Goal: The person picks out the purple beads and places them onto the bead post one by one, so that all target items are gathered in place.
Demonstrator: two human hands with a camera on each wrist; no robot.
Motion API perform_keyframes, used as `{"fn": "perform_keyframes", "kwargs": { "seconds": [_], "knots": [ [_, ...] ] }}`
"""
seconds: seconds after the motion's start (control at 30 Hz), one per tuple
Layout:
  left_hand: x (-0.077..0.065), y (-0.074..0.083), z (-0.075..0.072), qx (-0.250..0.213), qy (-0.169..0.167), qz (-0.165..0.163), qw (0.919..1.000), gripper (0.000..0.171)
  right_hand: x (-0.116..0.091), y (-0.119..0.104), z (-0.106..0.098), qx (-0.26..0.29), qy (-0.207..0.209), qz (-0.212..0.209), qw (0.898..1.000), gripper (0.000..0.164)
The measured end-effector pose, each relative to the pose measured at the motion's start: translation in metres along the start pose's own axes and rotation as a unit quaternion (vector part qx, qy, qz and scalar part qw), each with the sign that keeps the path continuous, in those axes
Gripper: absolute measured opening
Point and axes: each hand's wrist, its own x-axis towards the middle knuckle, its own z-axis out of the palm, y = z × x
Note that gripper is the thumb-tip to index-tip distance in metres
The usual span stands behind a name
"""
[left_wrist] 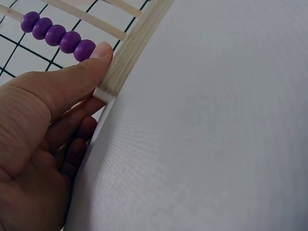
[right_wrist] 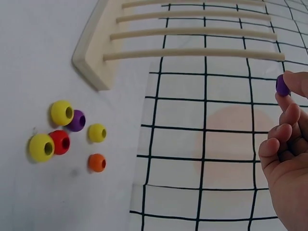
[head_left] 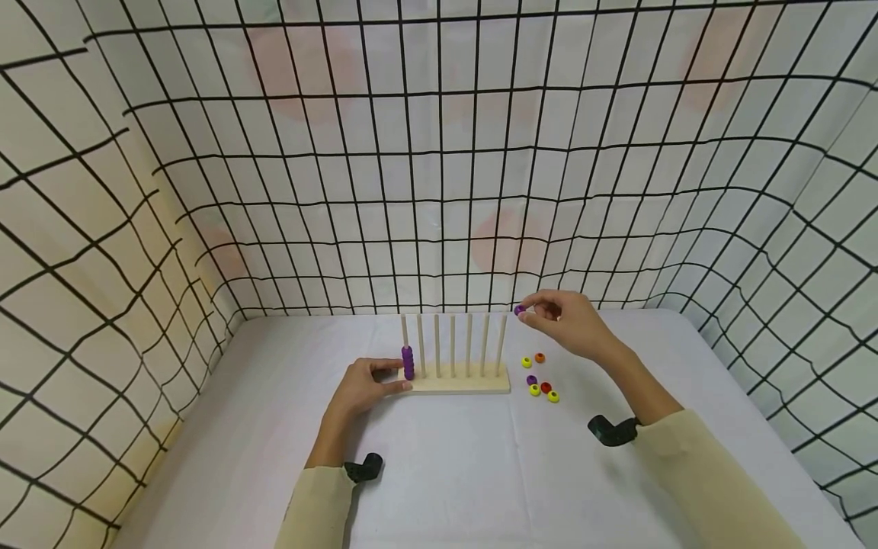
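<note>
A pale wooden base (head_left: 459, 387) carries a row of upright pegs. Several purple beads (head_left: 408, 364) are stacked on its leftmost peg. At that end my left hand (head_left: 360, 383) grips the base; in the left wrist view the thumb (left_wrist: 89, 65) lies over its edge, just under the lowest bead. Between thumb and forefinger, my right hand (head_left: 569, 324) pinches a purple bead (right_wrist: 282, 85). That bead is raised beside the top of the rightmost peg (right_wrist: 192, 54), apart from it. The other pegs hold no beads.
Loose beads lie on the white cloth right of the base: yellow (head_left: 553, 396), red (head_left: 546, 387), purple (head_left: 531, 380) and orange (head_left: 539, 357). A black wire grid (head_left: 439, 152) stands behind the table and along both sides.
</note>
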Motion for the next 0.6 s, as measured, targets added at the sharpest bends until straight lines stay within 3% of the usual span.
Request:
{"fn": "perform_keyframes", "kwargs": {
  "seconds": [0.6],
  "knots": [
    [-0.001, 0.002, -0.001, 0.001, -0.005, -0.003, 1.0, 0.051, 0.021, -0.052, 0.009, 0.055, -0.01, -0.045, 0.997, 0.023]
  ]
}}
